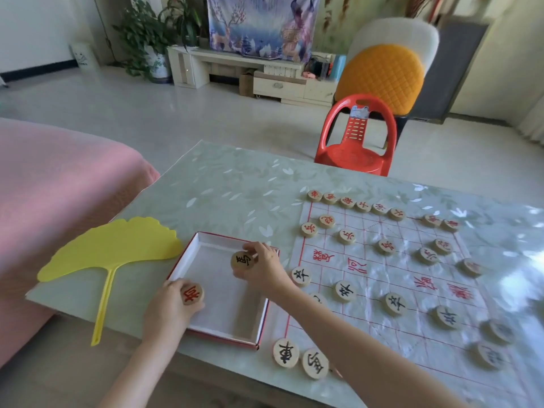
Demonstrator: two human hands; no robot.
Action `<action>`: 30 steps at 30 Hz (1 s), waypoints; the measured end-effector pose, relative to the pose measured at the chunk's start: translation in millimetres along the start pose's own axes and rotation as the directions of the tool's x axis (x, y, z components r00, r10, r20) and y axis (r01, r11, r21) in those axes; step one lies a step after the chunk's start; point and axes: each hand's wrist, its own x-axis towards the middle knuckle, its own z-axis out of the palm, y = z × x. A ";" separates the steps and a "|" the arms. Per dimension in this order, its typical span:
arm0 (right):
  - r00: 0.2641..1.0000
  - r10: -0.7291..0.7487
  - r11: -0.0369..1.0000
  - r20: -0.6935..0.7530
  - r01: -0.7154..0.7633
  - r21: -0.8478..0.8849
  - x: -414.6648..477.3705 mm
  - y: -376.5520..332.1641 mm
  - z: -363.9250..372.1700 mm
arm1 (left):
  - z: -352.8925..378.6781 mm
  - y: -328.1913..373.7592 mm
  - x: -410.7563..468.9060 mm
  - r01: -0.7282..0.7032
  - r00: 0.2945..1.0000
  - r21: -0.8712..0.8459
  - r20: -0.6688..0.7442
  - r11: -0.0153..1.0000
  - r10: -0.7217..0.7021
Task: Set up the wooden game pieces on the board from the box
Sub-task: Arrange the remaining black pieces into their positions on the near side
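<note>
— So, what is nearest the box?
— At its near-left corner the left hand grips a red-marked piece.
— And farther?
— Over its far side the right hand pinches a black-marked piece. The board lies to the box's right.

Green table carries a yellow fan left of the left fingers, box beneath them, board right of the right fingers.

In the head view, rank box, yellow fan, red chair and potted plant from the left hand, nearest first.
1. Box, right beside the left hand.
2. Yellow fan, on the table to its left.
3. Red chair, past the table's far edge.
4. Potted plant, far across the room.
</note>
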 end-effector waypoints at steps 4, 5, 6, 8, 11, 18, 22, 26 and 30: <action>1.000 0.029 0.999 -0.013 -0.029 -0.027 -33.2 25.0 -49.7 | 4.1 41.5 -6.1 -0.096 0.994 -0.012 -0.051 0.995 0.096; 0.998 0.049 0.998 -0.033 -0.050 -0.025 -41.5 29.6 -62.0 | 5.8 54.1 -9.3 -0.118 0.992 -0.031 -0.047 0.993 0.116; 0.996 0.063 0.998 -0.056 -0.065 -0.021 -49.8 33.2 -73.4 | 7.5 66.3 -12.4 -0.133 0.991 -0.060 -0.032 0.989 0.131; 0.992 0.076 0.997 -0.105 -0.078 -0.020 -66.5 39.3 -92.5 | 12.2 88.1 -20.8 -0.166 0.986 -0.102 0.003 0.981 0.167; 0.987 0.063 0.998 -0.146 -0.063 0.005 -94.2 44.4 -116.1 | 19.9 116.9 -40.7 -0.224 0.973 -0.122 0.027 0.967 0.229; 0.968 0.078 0.997 -0.239 -0.075 0.022 -176.8 67.6 -157.7 | 44.4 179.6 -99.0 -0.322 0.929 -0.233 0.108 0.918 0.354; 0.933 0.138 0.988 -0.333 -0.154 -0.022 -234.4 106.3 -174.9 | 67.0 210.1 -137.5 -0.420 0.880 -0.194 0.151 0.886 0.450; 0.896 0.218 0.949 -0.388 -0.287 -0.130 -283.7 152.4 -187.6 | 92.4 231.7 -168.0 -0.477 0.831 -0.180 0.226 0.860 0.508; 0.848 0.251 0.902 -0.466 -0.379 -0.204 -318.8 184.7 -203.1 | 114.9 247.9 -187.9 -0.507 0.793 -0.182 0.284 0.842 0.539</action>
